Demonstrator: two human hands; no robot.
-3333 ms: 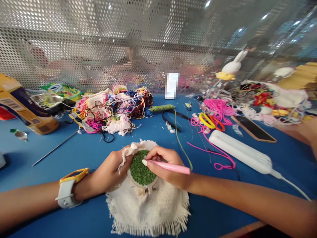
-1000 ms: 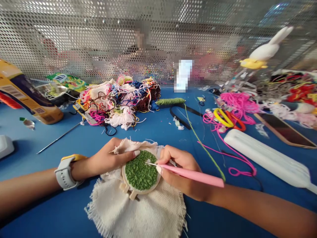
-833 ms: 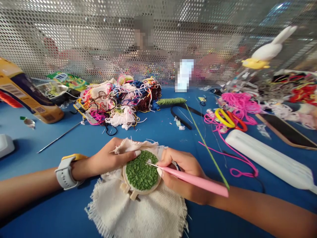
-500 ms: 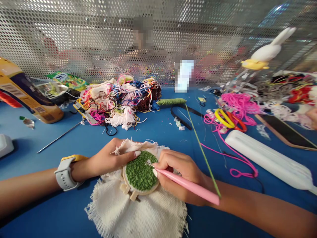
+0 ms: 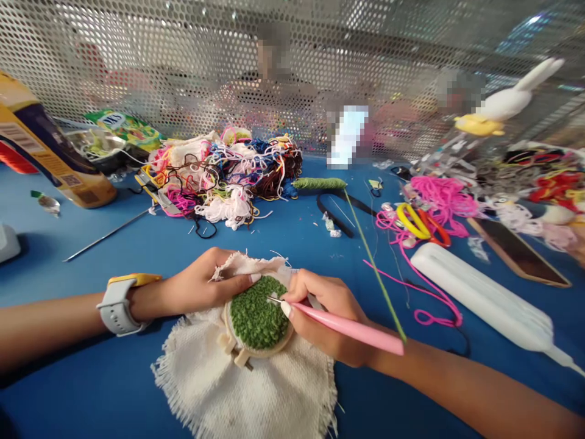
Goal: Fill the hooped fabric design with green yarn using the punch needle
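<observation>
My left hand point(image 5: 214, 283) grips the upper left rim of a small embroidery hoop point(image 5: 237, 353), thumb on top and the other fingers hidden under the cloth. Frayed cream cloth point(image 5: 242, 396) is stretched in the hoop and spreads toward me. Dense green yarn loops point(image 5: 256, 320) fill most of the ring, with a small pale patch near the upper right. In a pen-like hold, my right hand point(image 5: 329, 317) is closed around a pink punch needle point(image 5: 351, 329), its metal tip at the pale patch. Green yarn point(image 5: 372, 262) runs from the handle's end to a green yarn bundle point(image 5: 320, 184).
A tangled yarn heap point(image 5: 223, 177) lies behind the hoop. At left are a yellow bottle point(image 5: 50, 146) and a metal rod point(image 5: 107, 235). On the right lie a white elongated device point(image 5: 484, 299), yellow-handled scissors point(image 5: 412, 221), pink yarn point(image 5: 441, 198) and a phone point(image 5: 518, 250). Perforated metal point(image 5: 183, 73) stands behind.
The camera view has tilted and shifted slightly. Both hands keep their holds, and the needle tip remains by the pale patch with the pink handle angled a little flatter.
</observation>
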